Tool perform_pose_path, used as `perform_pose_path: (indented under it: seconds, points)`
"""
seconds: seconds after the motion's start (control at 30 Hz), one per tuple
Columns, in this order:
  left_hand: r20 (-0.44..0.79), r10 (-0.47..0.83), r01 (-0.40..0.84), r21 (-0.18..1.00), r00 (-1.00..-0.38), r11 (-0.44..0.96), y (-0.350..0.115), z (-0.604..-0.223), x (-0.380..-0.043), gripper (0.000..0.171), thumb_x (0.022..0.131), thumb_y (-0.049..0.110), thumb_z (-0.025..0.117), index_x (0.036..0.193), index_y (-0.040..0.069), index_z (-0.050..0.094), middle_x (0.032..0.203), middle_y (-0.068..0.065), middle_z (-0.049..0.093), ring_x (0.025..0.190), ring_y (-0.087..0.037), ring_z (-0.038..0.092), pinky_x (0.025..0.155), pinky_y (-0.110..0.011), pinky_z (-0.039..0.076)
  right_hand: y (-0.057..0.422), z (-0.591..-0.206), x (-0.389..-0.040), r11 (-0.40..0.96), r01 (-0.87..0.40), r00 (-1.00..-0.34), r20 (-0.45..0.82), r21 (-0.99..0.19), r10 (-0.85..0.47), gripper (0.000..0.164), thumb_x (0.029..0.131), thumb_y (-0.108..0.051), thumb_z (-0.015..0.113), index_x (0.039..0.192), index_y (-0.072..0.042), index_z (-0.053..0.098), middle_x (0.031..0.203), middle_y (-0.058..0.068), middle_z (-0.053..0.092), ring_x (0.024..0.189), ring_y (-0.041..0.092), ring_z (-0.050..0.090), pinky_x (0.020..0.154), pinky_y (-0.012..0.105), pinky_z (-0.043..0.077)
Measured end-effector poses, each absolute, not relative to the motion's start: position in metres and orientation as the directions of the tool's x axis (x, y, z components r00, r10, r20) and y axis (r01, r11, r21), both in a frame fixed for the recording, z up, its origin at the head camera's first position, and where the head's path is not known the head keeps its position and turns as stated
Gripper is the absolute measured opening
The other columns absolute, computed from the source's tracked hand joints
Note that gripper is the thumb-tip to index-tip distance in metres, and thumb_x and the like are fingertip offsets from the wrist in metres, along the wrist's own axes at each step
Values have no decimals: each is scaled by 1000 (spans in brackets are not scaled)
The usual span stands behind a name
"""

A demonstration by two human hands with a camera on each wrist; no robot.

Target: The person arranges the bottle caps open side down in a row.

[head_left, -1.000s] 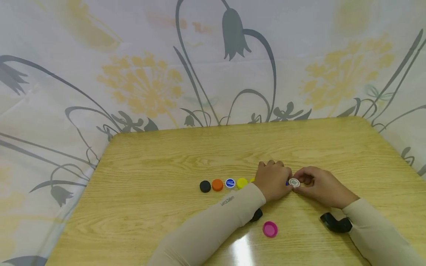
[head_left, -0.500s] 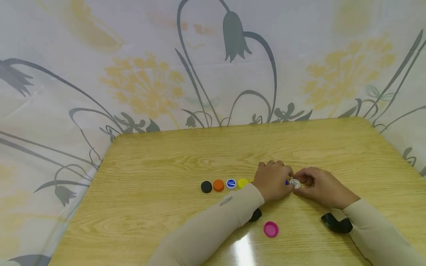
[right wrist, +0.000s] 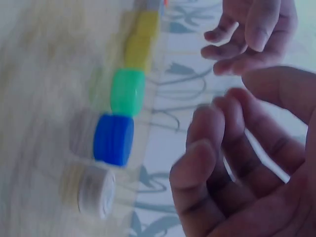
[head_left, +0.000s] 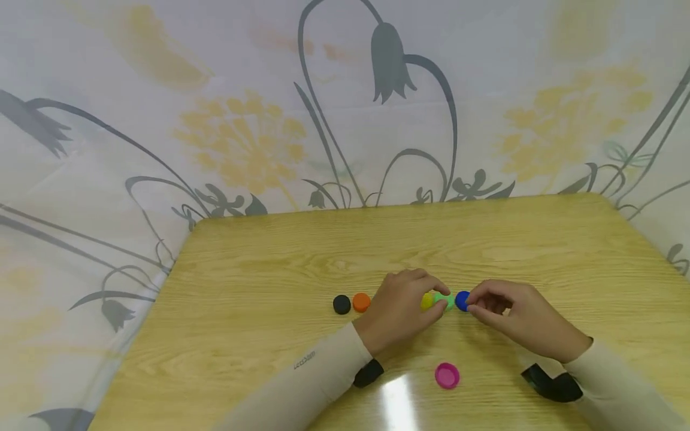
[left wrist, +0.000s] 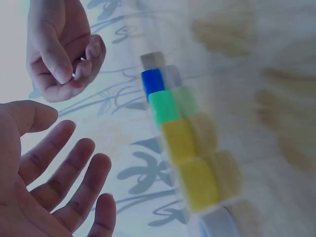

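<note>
A row of bottle caps runs across the table. In the head view a black cap (head_left: 342,304) and an orange cap (head_left: 361,302) lie at its left end. A yellow cap (head_left: 426,300), a green cap (head_left: 444,300) and a blue cap (head_left: 462,301) show between the hands. My left hand (head_left: 401,308) hovers over the row with thumb and fingers apart, holding nothing. My right hand (head_left: 512,311), fingers loosely bent and holding nothing, is beside the blue cap. It hides the white cap (right wrist: 97,191), seen at the row's end in the right wrist view. Two yellow caps (left wrist: 198,183) show in the left wrist view.
A pink cap (head_left: 447,376) lies hollow side up, nearer the person than the row. Black wrist-worn devices (head_left: 552,383) sit under both sleeves. The wooden table (head_left: 259,359) ends at a flower-patterned cloth (head_left: 345,120) behind it.
Both hands have let go of the white cap at the row's right end. The left hand has moved left and spread its fingers, uncovering the green and blue caps. The view has shifted slightly.
</note>
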State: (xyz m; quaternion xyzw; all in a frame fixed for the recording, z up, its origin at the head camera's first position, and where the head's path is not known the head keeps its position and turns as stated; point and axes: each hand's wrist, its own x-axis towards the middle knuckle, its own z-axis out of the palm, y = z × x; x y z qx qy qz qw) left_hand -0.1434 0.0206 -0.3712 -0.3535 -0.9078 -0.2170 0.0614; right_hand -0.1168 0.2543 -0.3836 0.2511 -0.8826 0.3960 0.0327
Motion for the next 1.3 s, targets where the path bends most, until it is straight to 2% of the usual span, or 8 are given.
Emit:
perform_pose_path:
  seconds: [0.23,0.33,0.47,0.63,0.73,1.03,1.3]
  points:
    - [245,654,691,391,-715,608,-1,-376,-127,15,97,28,66,107,21,76,100,11,74,87,1,64,76,-13,45,244,-397,-115,411,-558,-758,241,-721,-606,12,91,-9,74,96,-17,66,76,-15,59,66,-1,54,55,20,49]
    - [192,677,682,422,-711,597,-8,-379,-120,16,97,28,67,108,20,75,101,10,74,83,2,63,71,-7,42,243,-402,-114,353,-577,-697,218,-737,-684,14,89,-11,75,98,-17,66,77,-14,59,67,-4,53,55,19,49]
    - [132,704,674,453,-698,583,-11,-383,-113,17,95,31,69,106,20,74,99,10,74,82,4,63,70,-4,42,241,-406,-111,341,-547,-654,136,-764,-744,15,90,-18,76,99,-19,65,78,-12,60,67,-5,52,55,18,48]
    - [86,736,692,428,-671,581,-12,-387,-108,22,90,40,73,102,21,74,90,13,72,79,6,60,70,-5,40,238,-409,-108,381,-493,-637,26,-782,-770,20,89,-31,77,100,-23,63,77,-12,57,65,-6,49,55,17,46]
    - [57,745,695,413,-664,588,-12,-390,-105,26,88,46,75,101,23,73,88,15,69,76,8,55,71,-7,40,237,-410,-107,391,-482,-628,-2,-784,-778,24,87,-32,79,101,-23,62,78,-13,56,65,-7,48,54,17,46]
    - [-57,742,672,381,-668,634,-12,-395,-103,31,82,50,78,102,27,71,92,18,65,81,8,54,74,-13,39,231,-414,-106,421,-548,-633,29,-723,-773,25,84,-25,81,99,-26,61,76,-16,53,62,-9,45,52,15,44]
    - [-46,747,669,410,-664,620,-11,-398,-102,21,83,43,78,95,26,75,81,18,60,68,9,47,65,-11,36,223,-416,-101,429,-592,-645,82,-682,-760,16,88,-27,78,95,-30,63,72,-19,53,61,-10,42,52,13,41]
